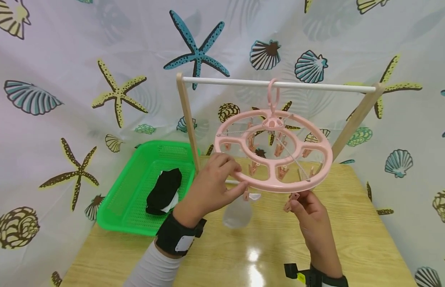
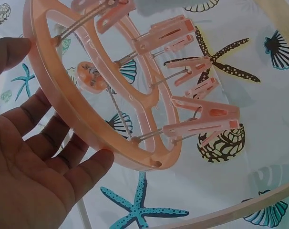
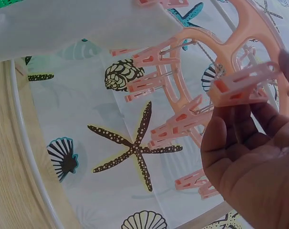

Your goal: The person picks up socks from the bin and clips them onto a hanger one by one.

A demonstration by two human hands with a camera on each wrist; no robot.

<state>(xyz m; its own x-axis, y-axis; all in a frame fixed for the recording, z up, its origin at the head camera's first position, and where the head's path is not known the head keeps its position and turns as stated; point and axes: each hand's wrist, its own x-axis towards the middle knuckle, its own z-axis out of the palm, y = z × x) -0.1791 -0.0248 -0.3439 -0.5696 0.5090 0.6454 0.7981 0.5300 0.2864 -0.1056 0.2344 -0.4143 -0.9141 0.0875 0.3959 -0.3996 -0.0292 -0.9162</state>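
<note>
A pink round clip hanger [image 1: 276,186] hangs by its hook from a white rod, its ring tilted toward me. My left hand [image 1: 216,185] grips the ring's front left edge, fingers above and thumb below. In the left wrist view, that hand's fingers lie along the ring's outer edge. My right hand [image 1: 313,215] pinches a pink clothespin [image 1: 291,202] under the front right of the ring; the right wrist view shows this clothespin [image 3: 242,86] close up. A white sock-like cloth [image 1: 238,214] hangs from another clip below the ring's front left.
A green basket [image 1: 116,207] stands left on the wooden table [image 1: 351,239], with black and white cloth items [image 1: 165,189] inside. Wooden posts [image 1: 188,115] carry the white rod [image 1: 226,81]. Several more clothespins dangle under the ring. A patterned curtain [image 1: 136,32] hangs behind.
</note>
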